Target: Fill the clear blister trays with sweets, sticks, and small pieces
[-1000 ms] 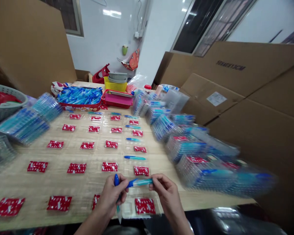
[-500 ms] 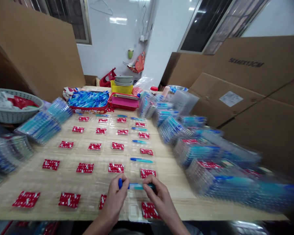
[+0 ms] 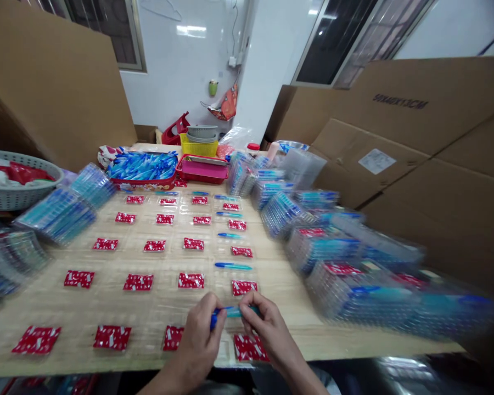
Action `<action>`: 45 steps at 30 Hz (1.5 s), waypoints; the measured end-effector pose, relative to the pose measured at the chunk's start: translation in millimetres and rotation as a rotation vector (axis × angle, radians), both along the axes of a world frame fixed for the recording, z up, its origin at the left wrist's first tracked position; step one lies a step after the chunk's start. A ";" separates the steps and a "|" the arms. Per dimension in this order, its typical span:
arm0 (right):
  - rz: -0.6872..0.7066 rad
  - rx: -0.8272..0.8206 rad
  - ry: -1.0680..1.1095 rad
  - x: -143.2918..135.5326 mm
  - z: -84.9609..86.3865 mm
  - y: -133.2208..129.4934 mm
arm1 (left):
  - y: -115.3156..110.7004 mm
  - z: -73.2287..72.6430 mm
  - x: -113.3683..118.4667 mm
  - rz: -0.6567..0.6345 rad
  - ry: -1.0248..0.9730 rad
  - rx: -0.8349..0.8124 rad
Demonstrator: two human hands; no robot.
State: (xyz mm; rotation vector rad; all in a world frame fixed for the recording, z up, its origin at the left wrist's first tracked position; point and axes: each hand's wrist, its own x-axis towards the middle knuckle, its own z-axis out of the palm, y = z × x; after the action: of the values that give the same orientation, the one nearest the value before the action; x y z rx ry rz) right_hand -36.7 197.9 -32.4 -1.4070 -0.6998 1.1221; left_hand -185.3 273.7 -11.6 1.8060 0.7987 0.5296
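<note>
Opens along the bare strip of wooden tabletop (image 3: 283,285), right of the red packets (image 3: 241,252); bounded beyond by stacked pen packs (image 3: 341,299). Leaves air free above the low rows. Blocked at the far end by the pen-filled tub (image 3: 144,185) and red tray (image 3: 206,178), at left by more stacks (image 3: 60,211).

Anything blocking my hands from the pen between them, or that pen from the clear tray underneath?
Nothing visible does. The left hand and right hand both hold the pen, with no object showing between it and the tray; the red packet lies nearer you.
</note>
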 end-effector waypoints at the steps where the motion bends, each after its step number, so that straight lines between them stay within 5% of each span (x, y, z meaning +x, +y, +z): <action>1: -0.002 -0.003 0.043 -0.1 -1.8 0.0 | -1.1 -0.3 0.0 -0.031 0.002 0.029; 5: -0.042 0.003 0.122 1.7 -3.6 -0.1 | 0.6 -0.2 0.3 -0.050 -0.020 -0.035; 11: -0.162 0.021 -0.019 8.7 0.3 -4.0 | 10.7 -10.7 1.2 0.096 -0.167 -0.417; 17: -0.152 0.047 -0.185 4.2 -1.1 -5.3 | 11.2 -13.5 5.7 0.223 -0.195 -0.556; 25: -0.148 0.278 -0.461 -1.7 4.2 -3.6 | 10.4 -11.0 7.4 0.280 -0.213 -0.650; 36: -0.112 0.370 -0.651 -3.7 1.8 -7.7 | 10.3 -10.6 5.6 0.286 -0.229 -0.697; 45: -0.148 0.075 -0.497 29.1 -10.6 -20.9 | 19.9 -5.5 -1.7 0.390 -0.372 -0.823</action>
State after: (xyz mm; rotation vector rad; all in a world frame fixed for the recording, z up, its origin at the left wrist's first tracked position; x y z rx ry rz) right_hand -7.6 177.0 -43.0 -1.6605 -0.9572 0.6239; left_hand -187.0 293.6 -17.0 0.7719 0.9293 0.6397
